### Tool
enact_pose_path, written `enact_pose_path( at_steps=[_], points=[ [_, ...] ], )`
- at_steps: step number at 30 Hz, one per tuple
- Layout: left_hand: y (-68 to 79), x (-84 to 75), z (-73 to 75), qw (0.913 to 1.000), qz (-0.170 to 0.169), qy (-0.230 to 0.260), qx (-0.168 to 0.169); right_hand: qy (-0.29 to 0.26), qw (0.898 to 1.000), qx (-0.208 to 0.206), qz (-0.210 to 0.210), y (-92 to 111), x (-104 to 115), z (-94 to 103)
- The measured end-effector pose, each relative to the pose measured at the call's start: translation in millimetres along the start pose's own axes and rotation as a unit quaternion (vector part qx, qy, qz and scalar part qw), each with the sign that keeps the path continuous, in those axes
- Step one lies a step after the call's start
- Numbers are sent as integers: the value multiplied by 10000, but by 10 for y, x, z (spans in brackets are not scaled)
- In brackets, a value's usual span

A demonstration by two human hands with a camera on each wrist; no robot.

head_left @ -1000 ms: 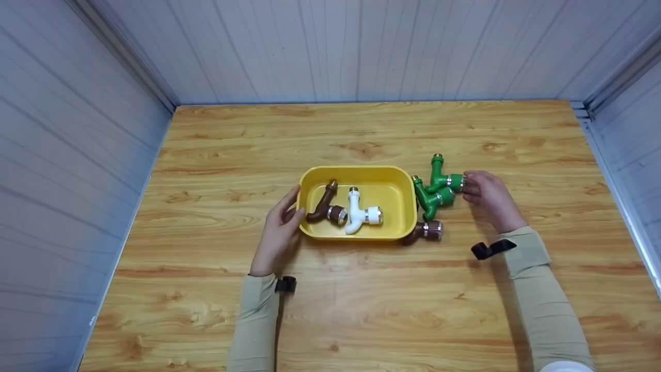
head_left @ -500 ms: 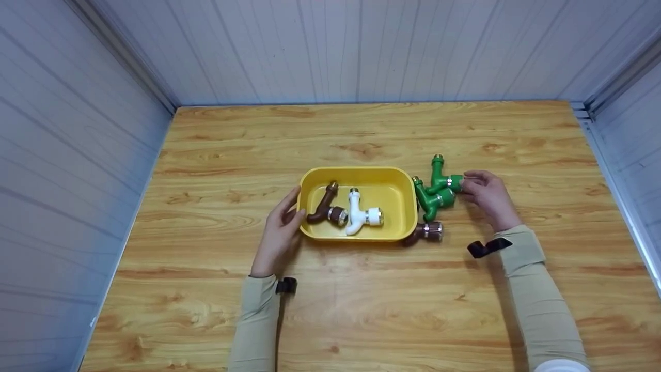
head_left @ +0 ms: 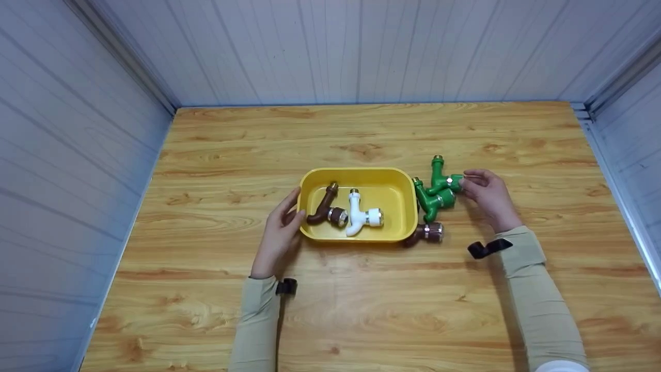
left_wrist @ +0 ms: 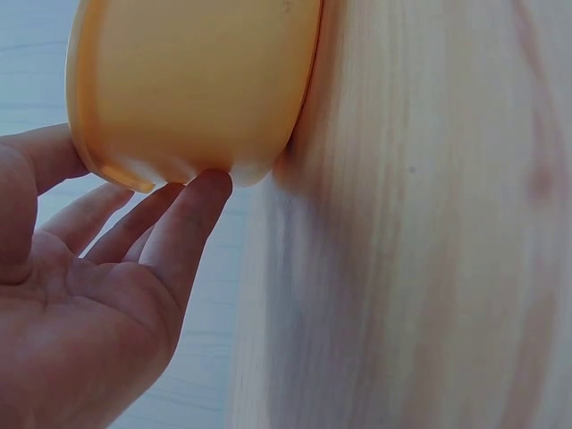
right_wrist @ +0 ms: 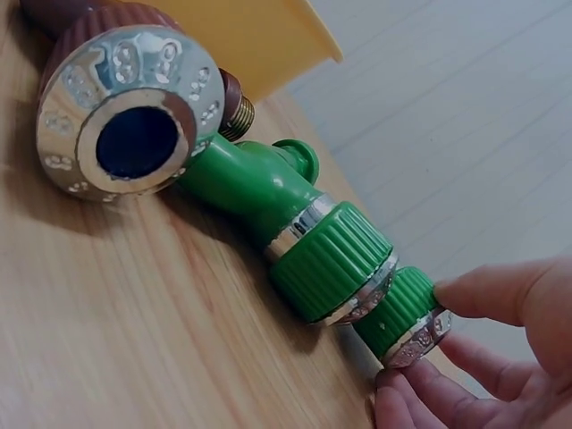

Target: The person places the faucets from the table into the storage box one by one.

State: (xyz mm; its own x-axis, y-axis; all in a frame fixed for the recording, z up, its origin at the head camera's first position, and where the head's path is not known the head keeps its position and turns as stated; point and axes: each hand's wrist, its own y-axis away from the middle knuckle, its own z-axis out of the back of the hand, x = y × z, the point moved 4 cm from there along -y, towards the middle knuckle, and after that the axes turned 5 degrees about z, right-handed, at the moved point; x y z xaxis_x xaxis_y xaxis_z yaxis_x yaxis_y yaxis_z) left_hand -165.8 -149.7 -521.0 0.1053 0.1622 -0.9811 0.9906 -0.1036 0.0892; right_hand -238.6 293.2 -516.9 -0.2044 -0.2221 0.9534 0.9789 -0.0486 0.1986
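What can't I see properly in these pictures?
Head: part of the brown tap beside the yellow tub, hidden by the tub.
Right wrist: most of the farther green tap, behind the nearer green tap.
Right wrist: part of the right hand, cut off by the edge.
Left wrist: the tub's inside, hidden by its wall.

Surface [head_left: 361, 310]: flat, honey-coloured wood grain, reddish streaks running crosswise, a few dark knots. On it, near the middle, a yellow tub [head_left: 395, 176] — rounded corners, base down. Off its right-hand end: far green tap [head_left: 437, 170], threaded end pointing away; nearer green tap [head_left: 426, 200] just beside the tub, its knob overlapping the other in my line of sight; brown tap [head_left: 434, 232] — partly hidden by the tub.
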Motion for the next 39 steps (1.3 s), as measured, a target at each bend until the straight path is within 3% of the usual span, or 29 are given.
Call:
enact_pose_path(
  at_steps=[5,13,23,39],
  points=[
    [2,-9,-8,10000,-38,-19,34,-252,9996,24,-115,-5,6,6],
    [1,-5,-13,10000,40,-29,5,-1120,9927,71,-434,-25,-10,-9],
    [-26,-13,1,9996,-54,-274,-28,-953,9951,-127,-250,-27,-3,-50],
    [-11,-23,-7,9999,129,14,88,-1176,9925,-214,-242,-29,-28,-68]
  ],
)
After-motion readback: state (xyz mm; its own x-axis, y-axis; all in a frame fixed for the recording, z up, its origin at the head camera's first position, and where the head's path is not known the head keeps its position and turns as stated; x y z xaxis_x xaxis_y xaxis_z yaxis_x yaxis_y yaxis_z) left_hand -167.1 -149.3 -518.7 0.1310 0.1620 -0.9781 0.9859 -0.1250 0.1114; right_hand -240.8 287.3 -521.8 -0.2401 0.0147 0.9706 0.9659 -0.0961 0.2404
